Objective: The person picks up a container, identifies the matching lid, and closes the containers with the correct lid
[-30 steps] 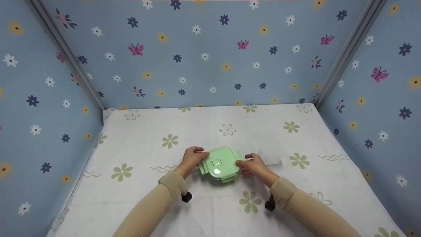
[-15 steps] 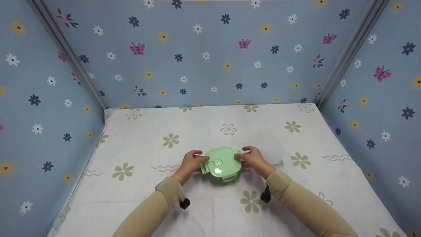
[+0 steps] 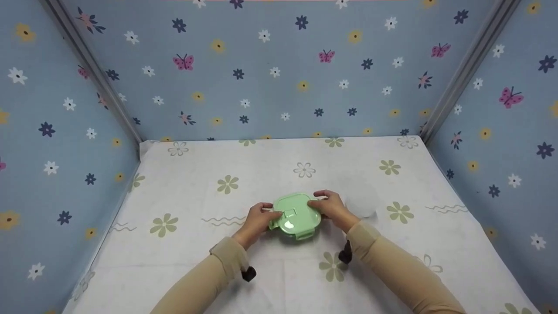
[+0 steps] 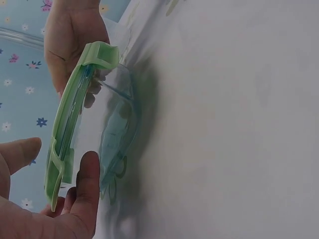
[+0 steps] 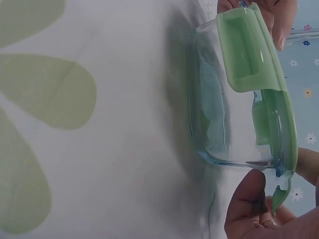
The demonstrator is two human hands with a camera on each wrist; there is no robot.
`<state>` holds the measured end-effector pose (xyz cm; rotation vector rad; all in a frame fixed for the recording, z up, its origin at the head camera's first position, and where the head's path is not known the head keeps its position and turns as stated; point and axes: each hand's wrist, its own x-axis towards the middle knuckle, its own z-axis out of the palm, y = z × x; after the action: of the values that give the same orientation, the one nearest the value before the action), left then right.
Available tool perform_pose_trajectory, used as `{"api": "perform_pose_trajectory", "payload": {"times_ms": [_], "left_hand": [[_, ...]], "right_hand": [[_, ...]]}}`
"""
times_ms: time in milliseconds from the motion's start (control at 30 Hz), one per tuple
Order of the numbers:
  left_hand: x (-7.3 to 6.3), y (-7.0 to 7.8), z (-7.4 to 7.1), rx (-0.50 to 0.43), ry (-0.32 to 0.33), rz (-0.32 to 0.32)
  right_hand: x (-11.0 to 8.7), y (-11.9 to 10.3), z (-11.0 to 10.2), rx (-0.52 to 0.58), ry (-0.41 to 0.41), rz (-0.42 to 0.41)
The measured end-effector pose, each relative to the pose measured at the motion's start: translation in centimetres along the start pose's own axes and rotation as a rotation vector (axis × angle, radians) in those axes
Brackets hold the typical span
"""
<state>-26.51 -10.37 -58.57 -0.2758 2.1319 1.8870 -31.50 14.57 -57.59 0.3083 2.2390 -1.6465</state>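
Observation:
A glass food container with a green snap-on lid (image 3: 296, 211) stands on the flowered cloth. My left hand (image 3: 258, 221) is at its left edge, thumb over the lid's rim. In the left wrist view, those fingers curl beneath a side latch (image 4: 56, 174) that sticks outward. At the far right edge, my right hand (image 3: 335, 210) holds the container with its thumb on top. Its fingers lie under another latch (image 5: 281, 196), which also juts out in the right wrist view. The front latch (image 5: 244, 55) faces that camera. Through the glass wall (image 5: 209, 109) no contents show.
The white cloth (image 3: 183, 257) with green flowers covers the table. Blue patterned walls (image 3: 270, 56) enclose the back and both sides. A thin whitish patch (image 3: 362, 200) lies right of the container. Black wrist cameras (image 3: 248, 274) hang beneath the sleeves.
My right hand has shifted away from me and slightly left along the container's right edge. The left hand has slid a little nearer along the left edge. The container has hardly moved.

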Motion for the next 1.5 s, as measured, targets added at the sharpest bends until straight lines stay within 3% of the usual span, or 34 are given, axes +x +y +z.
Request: {"api": "perform_pose_trajectory", "payload": {"times_ms": [667, 1133, 1500], "left_hand": [[0.1, 0.5, 0.4, 0.009, 0.036, -0.001], [1.3, 0.9, 0.3, 0.088, -0.006, 0.03], [1.5, 0.8, 0.8, 0.073, -0.028, 0.039]], "right_hand": [[-0.1, 0.1, -0.1, 0.012, -0.014, -0.024], [-1.5, 0.7, -0.5, 0.017, 0.036, -0.006], [-1.9, 1.7, -0.9, -0.009, 0.064, -0.028]]}}
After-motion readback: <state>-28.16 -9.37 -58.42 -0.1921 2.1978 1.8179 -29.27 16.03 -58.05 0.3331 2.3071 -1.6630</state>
